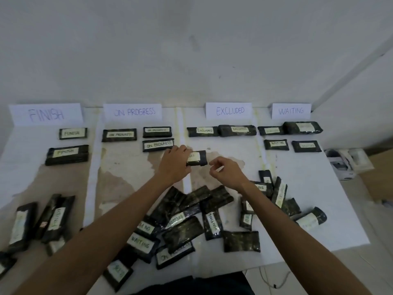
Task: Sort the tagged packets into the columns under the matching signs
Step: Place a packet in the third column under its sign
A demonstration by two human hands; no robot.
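Four paper signs stand at the table's back: FINISH (45,114), ON PROGRESS (133,112), EXCLUDED (229,110), WAITING (291,111). Dark tagged packets lie in columns below them. My left hand (174,163) grips the left end of a dark packet (198,158) whose tag ends in "DED", below the EXCLUDED packets (203,131). My right hand (225,170) hovers just right of that packet with fingers loosely curled and holds nothing. A loose pile of unsorted packets (187,222) lies near the front edge, under my forearms.
More unsorted packets lie at the front left (53,218) and front right (280,194). The table is covered with stained white paper (234,150). A white device (342,165) sits off the table's right edge. A white wall rises behind the signs.
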